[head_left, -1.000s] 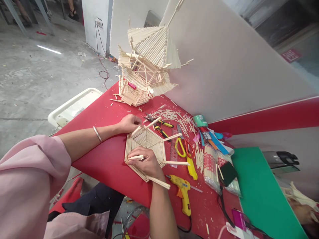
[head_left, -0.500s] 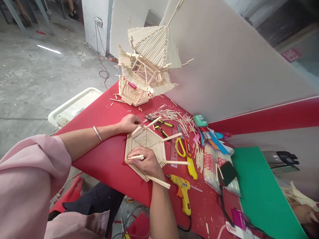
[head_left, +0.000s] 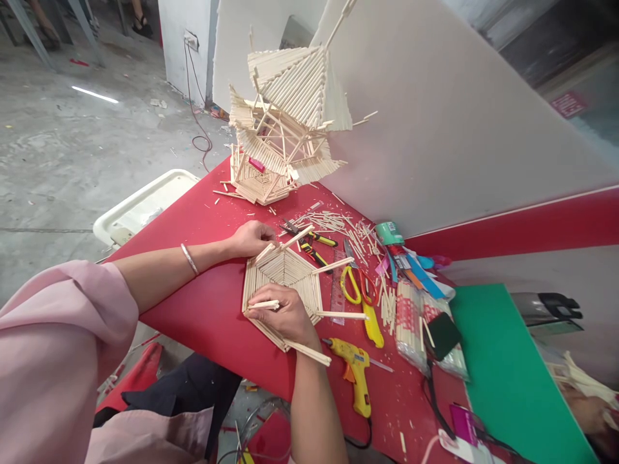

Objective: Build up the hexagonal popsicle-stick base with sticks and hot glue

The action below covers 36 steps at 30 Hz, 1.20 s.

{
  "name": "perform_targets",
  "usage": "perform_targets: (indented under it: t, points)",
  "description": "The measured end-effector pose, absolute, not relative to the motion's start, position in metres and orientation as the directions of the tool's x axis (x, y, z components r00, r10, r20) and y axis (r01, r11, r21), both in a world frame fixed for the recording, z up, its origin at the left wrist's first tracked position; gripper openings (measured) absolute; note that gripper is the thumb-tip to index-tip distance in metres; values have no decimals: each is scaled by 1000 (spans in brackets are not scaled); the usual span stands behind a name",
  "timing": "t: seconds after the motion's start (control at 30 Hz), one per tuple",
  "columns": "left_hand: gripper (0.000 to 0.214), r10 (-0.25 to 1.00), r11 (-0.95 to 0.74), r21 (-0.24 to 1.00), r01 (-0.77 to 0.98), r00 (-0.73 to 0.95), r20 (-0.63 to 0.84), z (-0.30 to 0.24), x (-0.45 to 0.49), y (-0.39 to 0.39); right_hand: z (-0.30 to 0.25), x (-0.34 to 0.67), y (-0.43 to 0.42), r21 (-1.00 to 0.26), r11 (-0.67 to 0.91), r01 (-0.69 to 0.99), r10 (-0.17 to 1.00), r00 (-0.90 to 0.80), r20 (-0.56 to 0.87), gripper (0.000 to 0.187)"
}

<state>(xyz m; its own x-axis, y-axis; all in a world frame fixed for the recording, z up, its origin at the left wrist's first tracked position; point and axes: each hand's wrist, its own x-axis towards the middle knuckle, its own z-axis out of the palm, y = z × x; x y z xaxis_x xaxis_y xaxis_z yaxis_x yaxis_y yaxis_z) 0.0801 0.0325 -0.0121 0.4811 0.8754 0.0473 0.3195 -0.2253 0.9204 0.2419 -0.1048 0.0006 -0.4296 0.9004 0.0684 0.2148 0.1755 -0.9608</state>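
A hexagonal base of pale wooden sticks [head_left: 287,267] lies flat on the red tabletop [head_left: 178,238], with stick posts standing up from its edge. Over its near left side, my right hand [head_left: 283,312] is closed, thumb and fingers pinching a short stick post [head_left: 264,305] at the corner. My left hand [head_left: 254,239] is at the far left corner, fingers curled beside another stick post [head_left: 264,253]; its fingertips are partly hidden, and it seems to grip the base there. Pliers [head_left: 312,245] with yellow and black handles lie just beyond the base.
A tall stick pagoda model [head_left: 290,122] stands at the back. To the right lie scissors [head_left: 358,287], a yellow cutter [head_left: 372,327], a yellow glue gun [head_left: 355,374], bagged sticks [head_left: 410,316] and loose sticks [head_left: 329,222]. A green board [head_left: 507,367] is farther right.
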Motion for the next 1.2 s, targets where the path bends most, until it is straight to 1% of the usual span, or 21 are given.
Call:
perform_targets:
  t: [0.23, 0.5, 0.77, 0.93, 1.2]
  points:
    - [28, 877, -232, 913, 336, 478, 47, -14, 81, 34, 1, 242, -105, -955, 195, 222, 897, -434, 82, 20]
    - [22, 869, -233, 922, 309, 492, 54, -11, 82, 33, 2, 242, -104, -953, 210, 220, 894, -437, 96, 24]
    - [28, 872, -225, 916, 331, 488, 38, -10, 81, 34, 2, 243, -104, -949, 217, 230, 889, -449, 94, 21]
    - [28, 870, -227, 918, 324, 492, 41, -10, 81, 33, 3, 242, -104, -948, 212, 237, 891, -445, 88, 23]
    - [21, 877, -228, 922, 312, 478, 55, -13, 82, 34, 2, 242, -104, -951, 198, 237, 896, -436, 78, 27]
